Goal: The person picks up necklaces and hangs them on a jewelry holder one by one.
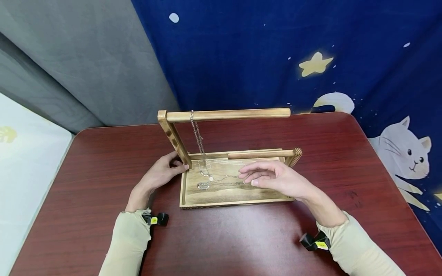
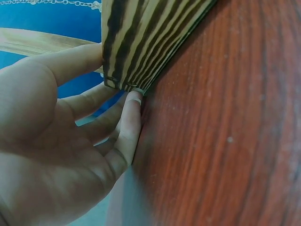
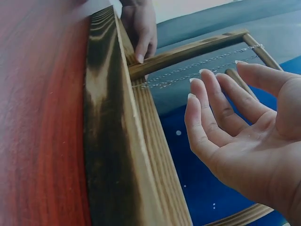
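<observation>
A wooden jewelry stand has a tray base, a tall left upright with a long bar, and a lower bar at the right. Over the upper bar hangs a chain necklace; more fine chains lie in the tray, with a small round pendant among them. My left hand holds the stand's back left corner, thumb by the foot of the upright; the left wrist view shows fingertips against the striped wood. Above the tray's right half, my right hand hovers, fingers loosely bent and nothing between them.
The stand rests on a dark red wooden table. Behind the table hang a grey curtain and a blue curtain with stars and a cat. A white surface borders the table's left side.
</observation>
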### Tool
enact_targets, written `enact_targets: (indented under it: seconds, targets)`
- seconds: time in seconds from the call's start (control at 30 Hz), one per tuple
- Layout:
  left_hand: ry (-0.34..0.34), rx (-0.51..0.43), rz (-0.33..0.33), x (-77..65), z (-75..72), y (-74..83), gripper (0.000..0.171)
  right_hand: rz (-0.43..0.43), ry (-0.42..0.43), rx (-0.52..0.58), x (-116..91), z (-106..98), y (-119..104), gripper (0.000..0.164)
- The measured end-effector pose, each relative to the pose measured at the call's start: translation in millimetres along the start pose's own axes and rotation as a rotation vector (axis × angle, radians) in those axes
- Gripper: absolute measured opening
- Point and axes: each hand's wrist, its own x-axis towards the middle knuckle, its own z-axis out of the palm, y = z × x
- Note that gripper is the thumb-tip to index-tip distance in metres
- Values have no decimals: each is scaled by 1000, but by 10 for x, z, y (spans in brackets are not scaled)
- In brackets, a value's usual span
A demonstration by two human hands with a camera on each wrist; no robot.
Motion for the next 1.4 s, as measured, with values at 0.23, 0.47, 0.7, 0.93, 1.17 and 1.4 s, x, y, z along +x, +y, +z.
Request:
enact_targets:
  seconds: [0.23, 0.47, 0.7, 0.93, 1.17, 1.4]
  targets:
    - [2, -10, 5, -12, 2, -12, 50, 36, 41, -60, 36, 13, 75, 34]
    - [-1, -27, 5, -25, -1, 8, 45, 56, 130, -160, 56, 13, 111, 32]
    - [-1, -35, 10, -25, 2, 11, 45, 60, 201, -184, 78, 38, 190, 28]
    - [1, -42, 18, -18, 10, 5, 42, 53, 226, -206, 115, 70, 270, 27]
    - [2, -40, 15, -15, 5, 0, 44, 63, 239, -232, 151, 106, 338, 25]
    - [4, -33, 10, -12, 5, 5, 43, 62, 247, -296, 196, 109, 430, 23]
